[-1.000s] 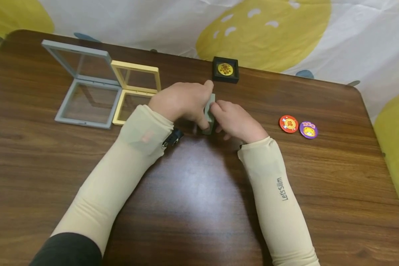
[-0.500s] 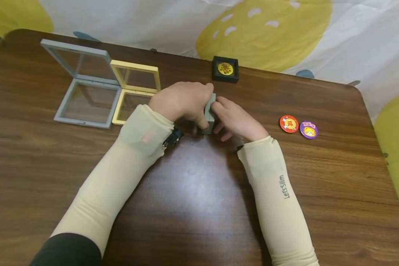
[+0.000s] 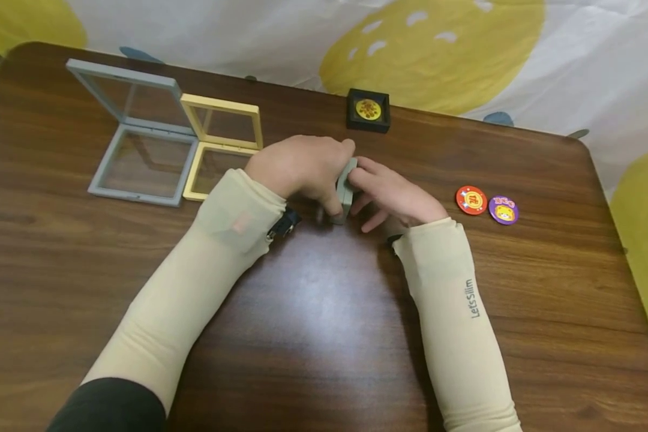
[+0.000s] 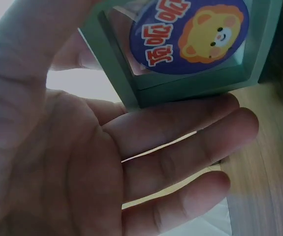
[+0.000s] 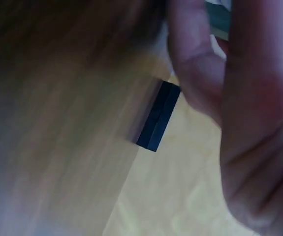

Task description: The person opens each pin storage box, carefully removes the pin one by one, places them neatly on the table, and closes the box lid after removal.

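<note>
A small grey-green frame [image 3: 345,191] stands on edge between the two hands. The left hand [image 3: 302,168] holds it by thumb and fingers from the left. In the left wrist view a purple badge [image 4: 190,37] with a yellow lion face shows inside the green frame [image 4: 180,91], above the left hand's extended fingers [image 4: 180,147]. The right hand [image 3: 396,192] touches the frame's right side with its thumb and index finger, its other fingers spread below. In the right wrist view the right hand [image 5: 259,98] covers most of the frame.
Open blue-grey [image 3: 137,199] and yellow [image 3: 194,197] frames stand at the left. A black frame [image 3: 368,125] with a yellow disc lies at the back. Red [image 3: 471,200] and purple [image 3: 504,210] round badges lie at the right. A patterned cloth [image 3: 237,36] hangs behind the table.
The green frame and both hands have shifted slightly right, and the frame leans a little more. The right hand's lower fingers have spread away from the frame.
</note>
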`<control>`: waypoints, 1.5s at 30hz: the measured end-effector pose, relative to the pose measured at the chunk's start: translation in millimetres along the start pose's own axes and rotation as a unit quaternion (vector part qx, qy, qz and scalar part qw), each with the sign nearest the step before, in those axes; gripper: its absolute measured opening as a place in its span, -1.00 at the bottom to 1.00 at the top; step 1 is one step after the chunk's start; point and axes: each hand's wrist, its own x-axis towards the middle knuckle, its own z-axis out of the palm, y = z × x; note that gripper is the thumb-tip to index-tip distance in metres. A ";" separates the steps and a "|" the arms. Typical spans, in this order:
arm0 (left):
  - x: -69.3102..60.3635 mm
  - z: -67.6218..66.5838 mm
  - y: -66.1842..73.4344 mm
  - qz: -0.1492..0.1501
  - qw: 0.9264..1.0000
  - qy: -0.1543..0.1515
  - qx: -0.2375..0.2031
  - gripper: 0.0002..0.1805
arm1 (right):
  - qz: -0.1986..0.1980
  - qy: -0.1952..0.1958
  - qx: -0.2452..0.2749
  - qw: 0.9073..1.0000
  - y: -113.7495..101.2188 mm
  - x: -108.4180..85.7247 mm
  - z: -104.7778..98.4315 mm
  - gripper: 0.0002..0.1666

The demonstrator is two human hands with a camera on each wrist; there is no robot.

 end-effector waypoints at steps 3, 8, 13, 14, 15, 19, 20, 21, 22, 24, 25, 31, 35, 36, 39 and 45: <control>0.0 -1.3 0.8 -0.002 1.000 0.006 0.006 -0.24 | -0.005 0.013 0.023 1.000 -2.0 -1.6 -0.6 -0.55; 1.2 -1.8 0.6 -0.004 1.000 0.011 0.001 -0.23 | -0.003 0.034 0.042 0.999 -5.4 -2.3 1.4 -0.58; 1.0 -1.1 1.0 -0.002 1.000 0.011 0.001 -0.23 | -0.001 0.053 0.027 0.998 -7.7 -1.3 4.0 -0.58; 0.8 -1.1 0.9 -0.002 1.000 0.010 0.002 -0.23 | -0.001 0.055 0.023 0.998 -8.3 -0.8 4.7 -0.58; 0.8 -0.9 0.7 -0.002 1.000 0.011 0.002 -0.23 | 0.000 0.058 0.019 0.998 -8.8 -0.3 5.3 -0.59; 0.7 0.0 -0.2 0.000 1.000 0.008 -0.003 -0.23 | 0.004 0.061 0.007 0.998 -10.2 0.5 6.4 -0.62; 0.6 0.1 -0.4 -0.001 1.000 0.008 -0.004 -0.23 | 0.005 0.061 0.006 0.998 -10.4 0.6 6.5 -0.62; 0.6 0.3 -0.4 -0.001 1.000 0.008 -0.006 -0.23 | 0.006 0.060 0.005 0.998 -10.4 0.7 6.4 -0.62; 0.8 0.5 -0.4 -0.002 1.000 0.007 -0.008 -0.22 | 0.006 0.059 0.002 0.998 -10.6 0.5 6.1 -0.62; 0.8 0.4 -0.2 -0.003 1.000 0.006 -0.011 -0.22 | 0.007 0.057 0.001 0.998 -10.5 0.5 5.4 -0.62; 1.0 0.4 -0.3 -0.005 1.000 0.005 -0.012 -0.22 | 0.008 0.056 0.000 0.998 -10.4 0.5 4.9 -0.62; 0.6 -0.2 -0.8 -0.015 1.000 -0.006 -0.015 -0.22 | 0.014 0.041 -0.007 0.999 -8.7 -1.2 0.3 -0.58; 0.3 0.1 -1.1 -0.013 1.000 0.000 -0.015 -0.20 | 0.012 0.033 -0.014 0.999 -7.0 -3.1 -3.5 -0.53; 0.3 0.3 -1.1 -0.012 1.000 0.003 -0.014 -0.20 | 0.012 0.033 -0.015 0.999 -6.6 -3.2 -4.0 -0.54; 0.6 0.8 -1.1 -0.009 1.000 0.005 -0.013 -0.20 | 0.013 0.036 -0.019 0.999 -5.6 -3.2 -4.8 -0.55; 1.8 1.1 -0.8 -0.005 1.000 -0.002 -0.021 -0.18 | 0.018 0.052 -0.038 0.998 -4.8 -4.4 -6.4 -0.54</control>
